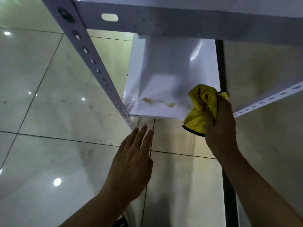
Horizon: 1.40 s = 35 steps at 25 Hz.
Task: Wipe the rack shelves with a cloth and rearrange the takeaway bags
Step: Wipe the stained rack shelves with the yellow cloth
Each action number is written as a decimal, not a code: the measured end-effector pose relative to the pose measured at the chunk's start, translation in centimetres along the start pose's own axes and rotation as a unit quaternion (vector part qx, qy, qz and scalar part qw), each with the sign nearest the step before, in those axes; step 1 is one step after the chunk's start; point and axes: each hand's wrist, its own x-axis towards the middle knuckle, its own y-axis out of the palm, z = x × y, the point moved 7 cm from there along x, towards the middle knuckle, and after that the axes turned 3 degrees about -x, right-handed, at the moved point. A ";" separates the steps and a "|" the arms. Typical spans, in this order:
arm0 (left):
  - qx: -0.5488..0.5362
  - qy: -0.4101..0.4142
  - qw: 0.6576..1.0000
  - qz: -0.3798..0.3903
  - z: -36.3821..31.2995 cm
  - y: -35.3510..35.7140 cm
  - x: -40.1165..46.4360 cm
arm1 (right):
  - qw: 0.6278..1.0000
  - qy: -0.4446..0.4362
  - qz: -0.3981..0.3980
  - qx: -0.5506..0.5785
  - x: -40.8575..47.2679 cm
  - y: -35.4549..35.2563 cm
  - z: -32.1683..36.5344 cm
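Note:
A white lower rack shelf (160, 89) lies below me, with a yellowish smear (157, 102) near its front edge. My right hand (221, 125) grips a bunched yellow cloth (200, 110) with a dark hem, held at the shelf's front right corner. My left hand (132, 163) hovers with straight fingers just in front of the shelf's front edge, above the floor, holding nothing. No takeaway bags are in view.
An upper shelf's grey front edge (180, 22) spans the top. A perforated white upright (91, 61) runs down the left front corner, another perforated rail (268, 99) at right. A dark post (221, 63) stands behind the shelf. Glossy pale floor tiles (49, 112) surround the rack.

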 end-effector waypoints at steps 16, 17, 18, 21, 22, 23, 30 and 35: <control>0.060 -0.008 0.998 -0.005 9.0 6.9 8.0 | 0.939 -0.222 0.174 -0.195 2.8 21.4 1.1; 0.059 -0.010 0.998 -0.008 9.0 6.9 8.0 | 0.939 -0.220 0.168 -0.206 4.1 22.5 1.4; 0.059 -0.013 0.998 -0.012 9.2 6.9 7.8 | 0.943 -0.200 0.162 -0.210 5.4 23.3 1.8; 0.049 -0.031 0.998 0.009 9.5 6.8 7.1 | 0.954 -0.161 0.158 -0.198 6.4 24.5 2.8; 0.045 -0.036 0.998 0.015 9.6 6.7 6.9 | 0.950 -0.194 0.165 -0.183 5.7 24.7 3.4; 0.039 -0.039 0.998 0.016 9.7 6.4 6.9 | 0.941 -0.235 0.178 -0.166 4.8 25.0 4.0; -0.018 -0.064 0.998 0.015 9.8 6.0 7.6 | 0.953 -0.150 0.168 -0.202 14.5 30.1 7.0; 0.005 -0.064 0.997 0.049 10.1 5.8 8.0 | 0.906 -0.286 0.294 -0.104 10.0 30.1 8.2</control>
